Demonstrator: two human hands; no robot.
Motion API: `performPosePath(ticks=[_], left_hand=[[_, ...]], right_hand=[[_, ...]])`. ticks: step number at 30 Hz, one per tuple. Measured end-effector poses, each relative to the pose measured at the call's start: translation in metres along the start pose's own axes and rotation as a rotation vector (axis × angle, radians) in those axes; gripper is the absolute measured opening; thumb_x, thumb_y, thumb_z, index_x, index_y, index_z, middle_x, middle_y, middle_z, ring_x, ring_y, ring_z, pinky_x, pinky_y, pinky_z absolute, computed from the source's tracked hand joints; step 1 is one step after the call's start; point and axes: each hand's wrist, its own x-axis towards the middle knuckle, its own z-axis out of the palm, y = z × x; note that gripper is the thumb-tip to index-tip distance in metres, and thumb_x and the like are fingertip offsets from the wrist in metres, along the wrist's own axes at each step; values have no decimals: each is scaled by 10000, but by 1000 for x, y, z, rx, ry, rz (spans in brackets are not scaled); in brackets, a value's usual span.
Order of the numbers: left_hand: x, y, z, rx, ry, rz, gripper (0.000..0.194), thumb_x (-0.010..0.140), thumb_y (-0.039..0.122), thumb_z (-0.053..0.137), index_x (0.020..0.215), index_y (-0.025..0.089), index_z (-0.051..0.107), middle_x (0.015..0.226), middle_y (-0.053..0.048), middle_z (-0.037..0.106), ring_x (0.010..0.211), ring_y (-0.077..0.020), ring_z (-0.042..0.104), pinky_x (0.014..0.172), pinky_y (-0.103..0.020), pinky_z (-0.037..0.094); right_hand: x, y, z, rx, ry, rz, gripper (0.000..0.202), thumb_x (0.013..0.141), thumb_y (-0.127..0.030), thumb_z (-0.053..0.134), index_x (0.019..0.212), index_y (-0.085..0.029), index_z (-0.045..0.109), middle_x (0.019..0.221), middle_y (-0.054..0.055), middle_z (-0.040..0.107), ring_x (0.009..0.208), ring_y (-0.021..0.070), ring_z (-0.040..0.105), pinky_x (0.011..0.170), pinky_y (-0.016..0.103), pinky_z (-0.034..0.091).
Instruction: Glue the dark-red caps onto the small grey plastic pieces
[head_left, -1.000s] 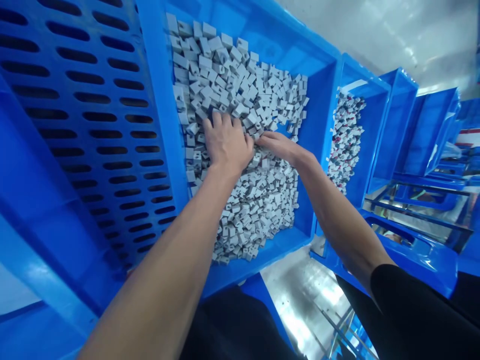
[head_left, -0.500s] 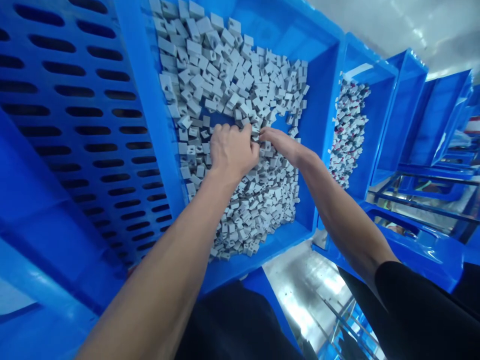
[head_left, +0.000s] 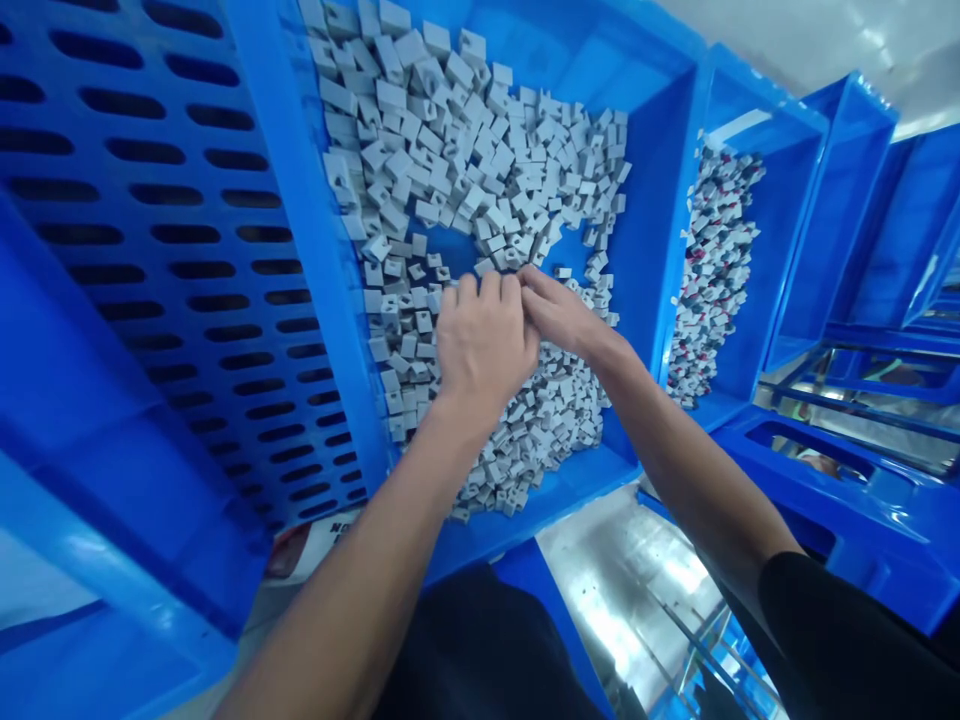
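Observation:
Many small light-grey blocks (head_left: 435, 150) with holes and notches lie in a blue plastic crate (head_left: 660, 170). My left hand (head_left: 484, 340) is closed over the blocks near the crate's middle, its back facing up. Right beside it, touching it, is my right hand (head_left: 559, 312), with its fingers curled in towards the left thumb. The fingertips of both hands are hidden, and I cannot make out what they hold. Just beyond the hands, the blue crate floor shows between two groups of blocks.
To the left stands a blue slotted panel (head_left: 289, 250). On the right, a second blue crate (head_left: 784, 220) holds a mix of small white, grey and red parts (head_left: 716, 260). More blue crates and metal rails (head_left: 885, 415) lie farther right.
Both hands have drawn a little nearer to me and closer together. The bare strip of crate floor beyond them is wider. The view has shifted slightly.

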Motion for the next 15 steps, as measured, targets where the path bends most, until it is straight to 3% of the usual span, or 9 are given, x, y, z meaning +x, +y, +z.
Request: performPosePath(ticks=[3,5,8,11,15], left_hand=[[-38,-1,7,-83,46,40,280,1097,239,534,1281,179,737,1159,-200,803,1048,-411,740,924,-535,550],[-64,-3,7,-103,56,50,253,1102,208,530,1239,192,742,1136,-191,813,1010,-392,755,868,-523,566],[-88,-11,-1,-78,134,52,253,1105,172,536,1216,209,759,1365,-214,809,1276,-435,753,1011,-600,585],[-80,-23,-5,-34,247,-19,323,1141,262,554,1383,225,764,1662,-209,674,1625,-476,561,1291,-719,447],[-51,-33,9,-37,239,-147,547,1140,452,580,1626,212,648,1795,-215,554,1759,-519,362,1391,-794,276]], right_hand=[[-32,-5,15,-52,-39,-49,284,1165,-498,490,1130,-311,700,1120,81,786,1018,340,693,961,535,612],[-60,-4,25,-56,-3,-73,324,1173,-500,491,1245,-311,744,1243,116,776,1147,360,712,1043,570,611],[-87,11,27,-99,202,-135,366,1192,-519,503,1393,-369,769,1522,116,722,1502,385,618,1299,648,475],[-80,42,18,-186,444,-109,477,1192,-584,454,1529,-382,724,1709,104,644,1698,395,463,1405,705,324],[-46,79,13,-225,534,79,670,1117,-703,455,1610,-290,644,1817,196,521,1777,470,287,1392,807,221]])
